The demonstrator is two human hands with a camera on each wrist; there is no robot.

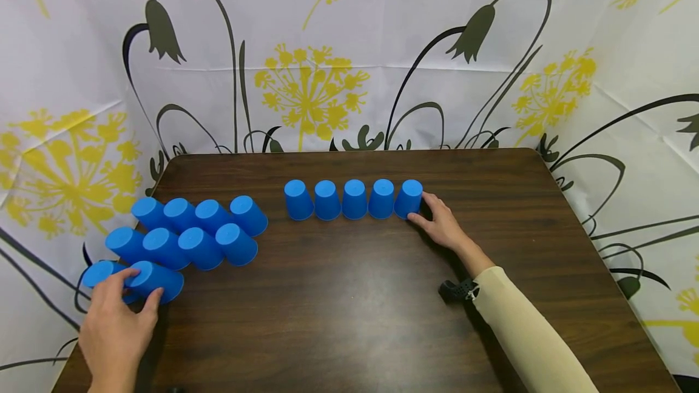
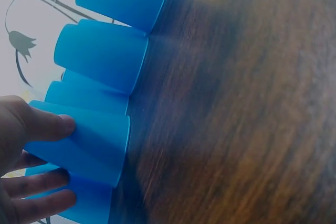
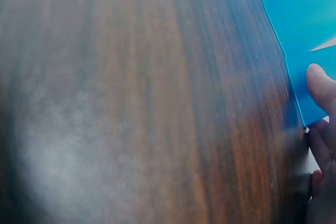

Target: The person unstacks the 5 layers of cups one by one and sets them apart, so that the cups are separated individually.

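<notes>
Soft, even light is filling head view; white curtain (image 1: 360,29) is looking bright, while dark table (image 1: 295,320) is throwing pale glare at near middle. Shadows are lying right of left hand (image 1: 117,326) and left of right sleeve (image 1: 530,326). Left wrist view is looking dimmer, near wood grain blurring. Right wrist view is showing hazy near glare, soft focus, far cups (image 3: 296,22) washing out.

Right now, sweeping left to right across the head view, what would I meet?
Left hand, the left group's rightmost back-row cup, row of five blue cups, right hand, pale sleeve.
</notes>
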